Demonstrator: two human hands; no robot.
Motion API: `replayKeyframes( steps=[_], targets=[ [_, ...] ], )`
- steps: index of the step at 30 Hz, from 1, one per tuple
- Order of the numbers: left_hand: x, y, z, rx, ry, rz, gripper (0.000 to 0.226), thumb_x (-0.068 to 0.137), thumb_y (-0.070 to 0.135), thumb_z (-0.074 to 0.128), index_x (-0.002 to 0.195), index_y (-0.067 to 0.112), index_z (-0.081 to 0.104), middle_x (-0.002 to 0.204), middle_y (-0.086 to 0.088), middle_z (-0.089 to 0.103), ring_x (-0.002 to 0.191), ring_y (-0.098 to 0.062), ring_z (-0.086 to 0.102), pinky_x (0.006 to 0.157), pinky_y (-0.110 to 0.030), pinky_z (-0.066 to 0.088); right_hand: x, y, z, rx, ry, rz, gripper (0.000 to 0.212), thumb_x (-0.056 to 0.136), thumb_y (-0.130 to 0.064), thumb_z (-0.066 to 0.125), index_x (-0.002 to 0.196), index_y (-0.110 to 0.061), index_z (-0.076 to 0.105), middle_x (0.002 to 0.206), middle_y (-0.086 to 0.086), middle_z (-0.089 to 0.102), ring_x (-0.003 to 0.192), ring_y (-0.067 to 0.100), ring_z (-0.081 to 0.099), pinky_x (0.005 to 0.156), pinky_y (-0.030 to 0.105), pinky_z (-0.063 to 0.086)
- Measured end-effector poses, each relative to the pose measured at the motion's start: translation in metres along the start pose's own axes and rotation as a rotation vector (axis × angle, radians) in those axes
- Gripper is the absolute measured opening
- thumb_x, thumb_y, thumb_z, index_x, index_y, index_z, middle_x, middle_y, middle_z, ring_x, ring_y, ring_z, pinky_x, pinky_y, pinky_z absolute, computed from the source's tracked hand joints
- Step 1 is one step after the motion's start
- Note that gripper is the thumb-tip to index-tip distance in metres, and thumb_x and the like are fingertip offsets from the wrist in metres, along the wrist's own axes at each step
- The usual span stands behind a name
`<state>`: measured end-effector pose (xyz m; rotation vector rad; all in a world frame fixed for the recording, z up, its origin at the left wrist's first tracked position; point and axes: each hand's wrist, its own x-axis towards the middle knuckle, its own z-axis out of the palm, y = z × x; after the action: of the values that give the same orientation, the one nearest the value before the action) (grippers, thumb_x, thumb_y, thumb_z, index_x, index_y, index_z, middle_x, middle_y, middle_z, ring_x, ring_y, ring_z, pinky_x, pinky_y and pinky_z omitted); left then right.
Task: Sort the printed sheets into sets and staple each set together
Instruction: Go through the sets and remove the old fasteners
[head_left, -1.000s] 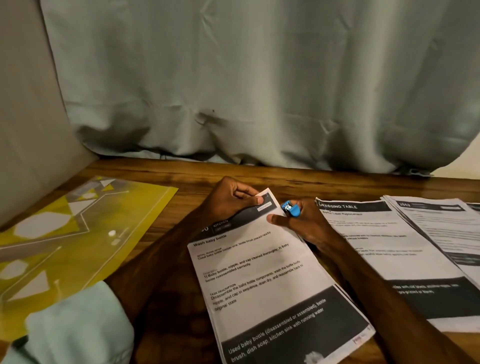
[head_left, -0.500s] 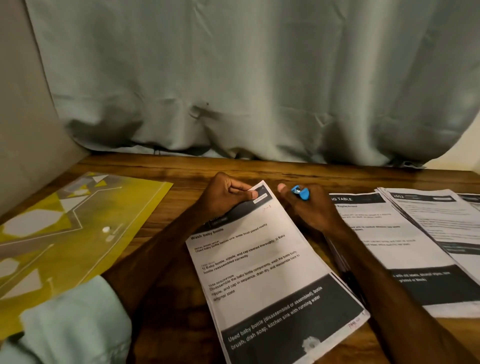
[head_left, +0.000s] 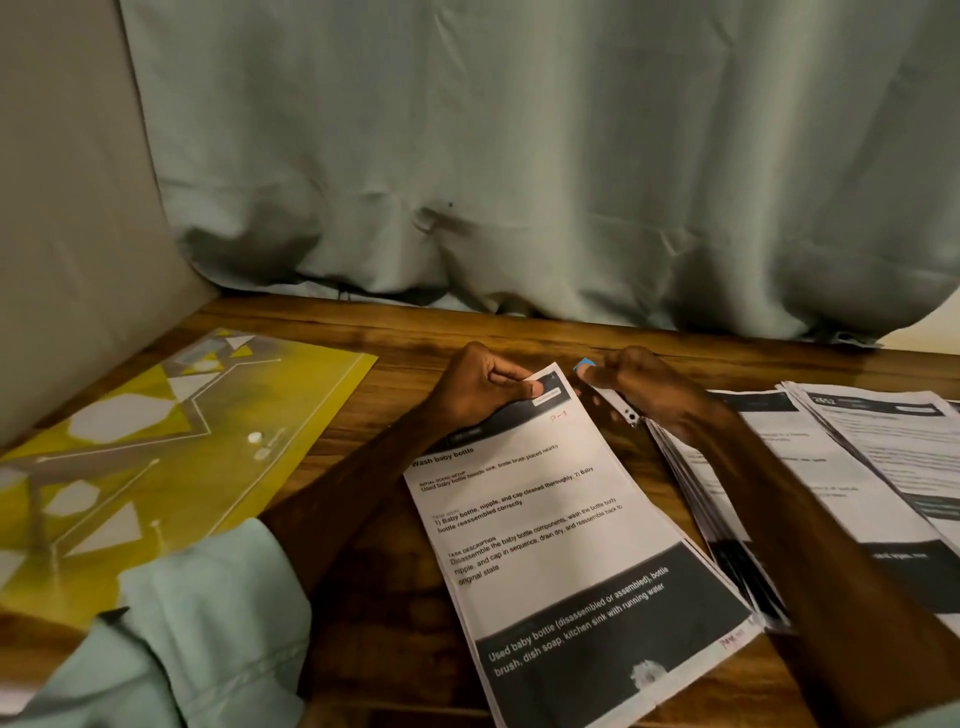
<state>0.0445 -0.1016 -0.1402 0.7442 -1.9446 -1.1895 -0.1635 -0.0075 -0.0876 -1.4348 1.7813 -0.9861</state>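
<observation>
A set of printed sheets (head_left: 561, 525) headed "Wash baby bottle" lies slanted on the wooden table (head_left: 363, 597). My left hand (head_left: 483, 389) pinches its top left corner. My right hand (head_left: 649, 389) holds a small blue stapler (head_left: 605, 389) at the set's top right corner; its blue tip and metal base show, and the hand hides the rest. Whether the stapler's jaws are around the paper I cannot tell. Two more piles of sheets, one (head_left: 810, 499) under my right forearm and one (head_left: 904, 441) at the far right, lie beside it.
A yellow patterned mat (head_left: 156, 457) covers the table's left side. A pale green curtain (head_left: 519, 182) hangs along the back edge, with a grey wall panel (head_left: 67, 234) at the left. Bare wood shows between the mat and the sheets.
My right hand has turned the stapler, so its metal base now shows beside the set's top right corner. My left hand keeps its pinch. The camera has tilted a little.
</observation>
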Motion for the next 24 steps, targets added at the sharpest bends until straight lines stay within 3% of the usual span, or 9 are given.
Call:
replayKeyframes(
  steps=[3, 5, 10, 14, 19, 24],
  targets=[
    [0.001, -0.001, 0.0, 0.032, -0.004, -0.009, 0.018, 0.09, 0.014, 0.078, 0.104, 0.002, 0.08, 0.091, -0.008, 0.08, 0.079, -0.027, 0.078, 0.078, -0.043, 0.064, 0.003, 0.003, 0.002, 0.05, 0.035, -0.154, 0.021, 0.096, -0.029, 0.07, 0.11, -0.013, 0.071, 0.093, 0.014, 0.076, 0.073, 0.019, 0.068, 0.057, 0.026, 0.053],
    [0.002, 0.0, -0.001, 0.062, -0.004, -0.01, 0.018, 0.09, 0.015, 0.077, 0.104, 0.003, 0.079, 0.092, -0.007, 0.08, 0.079, -0.024, 0.078, 0.077, -0.041, 0.064, 0.005, 0.009, 0.004, 0.098, 0.081, -0.23, 0.019, 0.094, -0.022, 0.072, 0.111, -0.015, 0.071, 0.098, 0.011, 0.077, 0.083, 0.021, 0.073, 0.067, 0.03, 0.059],
    [0.003, 0.001, 0.001, 0.163, 0.018, 0.048, 0.015, 0.091, 0.016, 0.077, 0.102, 0.007, 0.081, 0.089, -0.003, 0.08, 0.074, -0.017, 0.077, 0.072, -0.035, 0.064, 0.011, 0.027, 0.007, -0.093, 0.117, -0.41, 0.04, 0.085, -0.025, 0.081, 0.124, -0.02, 0.072, 0.114, -0.008, 0.075, 0.105, 0.006, 0.07, 0.092, 0.025, 0.057],
    [0.002, 0.001, 0.001, 0.18, 0.052, 0.063, 0.014, 0.09, 0.015, 0.078, 0.101, 0.007, 0.081, 0.086, 0.002, 0.079, 0.071, -0.016, 0.076, 0.066, -0.03, 0.061, 0.005, 0.028, 0.005, -0.201, 0.141, -0.408, 0.047, 0.084, -0.03, 0.083, 0.129, -0.026, 0.07, 0.118, -0.015, 0.069, 0.104, -0.009, 0.063, 0.08, 0.004, 0.049],
    [-0.001, 0.003, 0.004, 0.213, 0.062, 0.116, 0.016, 0.09, 0.013, 0.077, 0.104, 0.006, 0.08, 0.093, -0.003, 0.079, 0.071, -0.005, 0.074, 0.063, -0.018, 0.054, -0.002, 0.028, 0.0, -0.264, 0.038, -0.395, 0.049, 0.084, -0.034, 0.081, 0.131, -0.025, 0.069, 0.123, -0.015, 0.068, 0.101, -0.015, 0.061, 0.075, 0.005, 0.048],
    [-0.001, 0.005, 0.003, 0.239, 0.055, 0.149, 0.017, 0.091, 0.015, 0.076, 0.106, 0.007, 0.08, 0.094, -0.005, 0.08, 0.076, -0.015, 0.076, 0.071, -0.034, 0.063, -0.005, 0.024, -0.002, -0.184, 0.073, -0.4, 0.05, 0.076, -0.033, 0.086, 0.123, -0.025, 0.073, 0.111, -0.016, 0.073, 0.096, -0.012, 0.066, 0.077, 0.008, 0.054]
  ],
)
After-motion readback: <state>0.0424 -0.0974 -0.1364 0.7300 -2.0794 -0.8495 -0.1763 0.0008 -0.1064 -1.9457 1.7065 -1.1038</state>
